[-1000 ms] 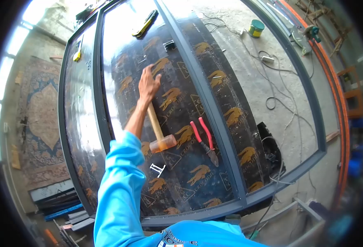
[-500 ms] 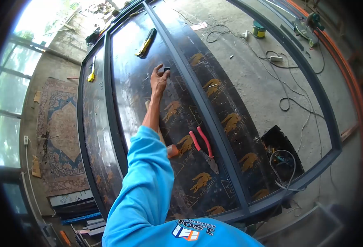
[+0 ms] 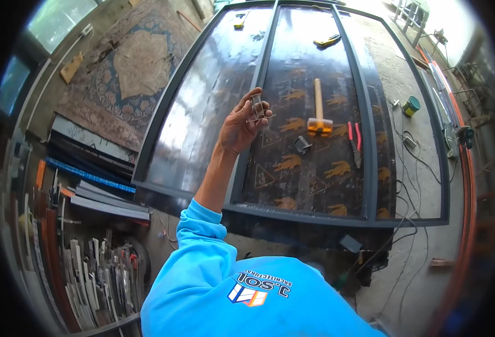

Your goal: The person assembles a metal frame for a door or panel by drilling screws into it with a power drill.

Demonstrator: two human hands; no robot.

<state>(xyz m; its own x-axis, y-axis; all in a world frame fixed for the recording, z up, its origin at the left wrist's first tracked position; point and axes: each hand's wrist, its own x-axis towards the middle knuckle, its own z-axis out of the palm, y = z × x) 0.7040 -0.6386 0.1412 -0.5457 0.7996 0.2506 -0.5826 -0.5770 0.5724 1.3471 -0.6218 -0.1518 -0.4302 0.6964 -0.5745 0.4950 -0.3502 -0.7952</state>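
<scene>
My left hand is raised over the dark frame, its fingers closed around a small metal bracket with flat flanges. My right hand is out of view. Beyond the held piece, a mallet with a wooden handle and orange head lies on the printed black board. Beside the mallet head rests a small dark metal piece. A pair of red-handled snips lies close to the frame's right inner bar.
A yellow-and-black tool and another yellow tool lie at the far end. Cables trail across the floor on the right, near a green tub. Metal offcuts stand at lower left; a patterned rug lies behind.
The view has swung left and back. My left hand has drawn nearer and turned, with the bracket now showing clearly. The mallet, earlier mostly behind my arm, is now in full view.
</scene>
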